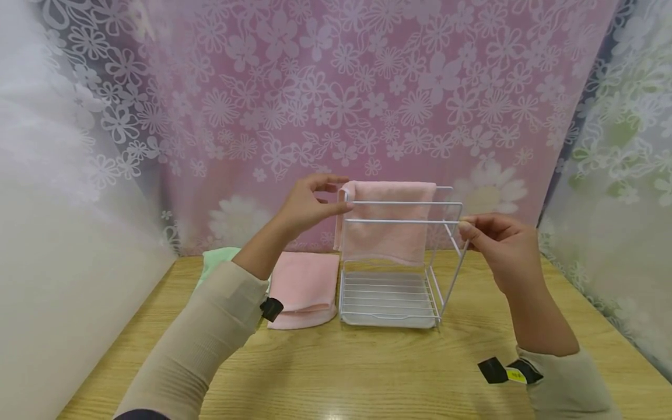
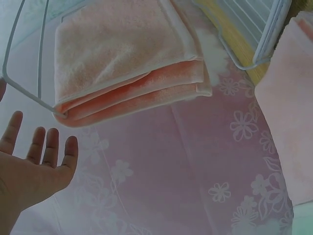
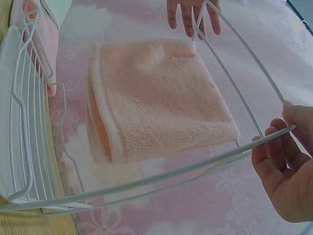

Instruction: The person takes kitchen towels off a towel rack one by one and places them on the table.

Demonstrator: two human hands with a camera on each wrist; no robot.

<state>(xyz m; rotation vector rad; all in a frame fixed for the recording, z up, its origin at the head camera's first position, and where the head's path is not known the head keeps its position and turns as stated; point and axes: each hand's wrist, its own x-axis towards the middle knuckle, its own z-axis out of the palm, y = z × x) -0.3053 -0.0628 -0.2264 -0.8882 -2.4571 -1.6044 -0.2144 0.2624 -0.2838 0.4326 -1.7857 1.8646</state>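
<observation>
A white wire rack (image 1: 401,221) stands on the table with a folded pink towel (image 1: 388,245) draped over its rear top bar. At the rack's upper left, my left hand (image 1: 304,204) is beside the towel's end; its spread fingers show in the left wrist view. My right hand (image 1: 509,256) pinches the right front corner of the top frame between thumb and fingers. From the right wrist view, the hanging towel (image 3: 161,98) has its edges nearly lined up, and a white side bar runs into the right hand (image 3: 293,181).
Left of the rack lies another folded pink towel (image 1: 304,280), with a light green cloth (image 1: 220,256) beside it, partly behind my left arm. A white tray (image 1: 388,321) sits under the rack's lower wires. A pink floral curtain (image 1: 336,105) hangs behind the wooden table (image 1: 336,373).
</observation>
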